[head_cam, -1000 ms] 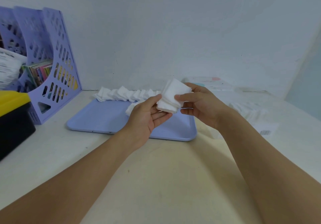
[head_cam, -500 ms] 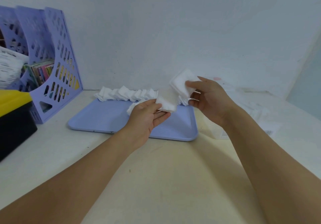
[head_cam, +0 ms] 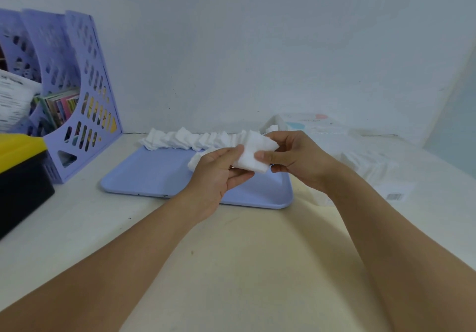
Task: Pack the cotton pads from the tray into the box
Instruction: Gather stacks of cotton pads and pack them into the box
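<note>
A stack of white cotton pads [head_cam: 251, 155] is held above the blue tray [head_cam: 154, 174]. My left hand [head_cam: 219, 174] grips it from the left with thumb on top, and my right hand [head_cam: 296, 161] pinches its right side. A row of more cotton pads [head_cam: 185, 139] lies along the tray's far edge. To the right, partly behind my right hand, sits the clear box [head_cam: 365, 166] with pads inside. Its lid [head_cam: 306, 123] leans against the wall.
A purple file holder [head_cam: 85, 94] with booklets stands at the left against the wall. A black bin with a yellow lid [head_cam: 20, 166] sits in front of it. The white wall runs close behind the tray.
Half a second ago my hands were apart, each holding some pads. Now they have come back together and hold one stack over the tray.
</note>
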Demonstrator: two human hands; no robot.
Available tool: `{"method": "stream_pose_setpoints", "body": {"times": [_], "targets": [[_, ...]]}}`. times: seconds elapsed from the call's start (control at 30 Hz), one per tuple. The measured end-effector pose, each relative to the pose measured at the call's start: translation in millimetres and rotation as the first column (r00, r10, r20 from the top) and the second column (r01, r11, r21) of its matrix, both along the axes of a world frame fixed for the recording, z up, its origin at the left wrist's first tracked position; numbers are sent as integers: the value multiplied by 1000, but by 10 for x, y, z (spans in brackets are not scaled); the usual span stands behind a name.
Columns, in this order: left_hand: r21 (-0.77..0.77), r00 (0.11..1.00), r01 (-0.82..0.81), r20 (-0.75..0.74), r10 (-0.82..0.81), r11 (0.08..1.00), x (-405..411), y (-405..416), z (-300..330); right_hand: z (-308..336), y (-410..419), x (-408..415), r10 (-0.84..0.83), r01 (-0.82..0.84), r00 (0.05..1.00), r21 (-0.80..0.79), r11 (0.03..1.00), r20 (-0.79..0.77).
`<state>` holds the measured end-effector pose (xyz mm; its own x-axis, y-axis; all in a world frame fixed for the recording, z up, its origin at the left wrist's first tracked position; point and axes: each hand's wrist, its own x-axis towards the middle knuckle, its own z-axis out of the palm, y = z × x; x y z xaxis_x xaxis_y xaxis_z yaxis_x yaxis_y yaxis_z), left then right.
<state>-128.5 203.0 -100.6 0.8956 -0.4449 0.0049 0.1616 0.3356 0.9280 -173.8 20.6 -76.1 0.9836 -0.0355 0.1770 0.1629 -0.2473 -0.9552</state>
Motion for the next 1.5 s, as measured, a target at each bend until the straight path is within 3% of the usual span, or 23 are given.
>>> {"method": "stream_pose_setpoints", "body": {"times": [0.13, 0.3, 1.3, 1.5], "targets": [[-37, 1000, 14, -9, -14, 999, 13, 11, -10, 5, 28, 38, -124, 119, 987, 51, 992, 106], [-63, 999, 17, -39, -19, 998, 1, 8, 9, 24, 69, 27, -141, 134, 967, 48, 990, 214], [-18, 999, 35, 30, -34, 999, 12, 2, -6, -26, 85, 68, -244, 223, 949, 119, 967, 202], [18, 1000, 10, 6, -10, 1000, 17, 22, 0, -23, 100, 55, -89, 100, 977, -48, 994, 192]]}}
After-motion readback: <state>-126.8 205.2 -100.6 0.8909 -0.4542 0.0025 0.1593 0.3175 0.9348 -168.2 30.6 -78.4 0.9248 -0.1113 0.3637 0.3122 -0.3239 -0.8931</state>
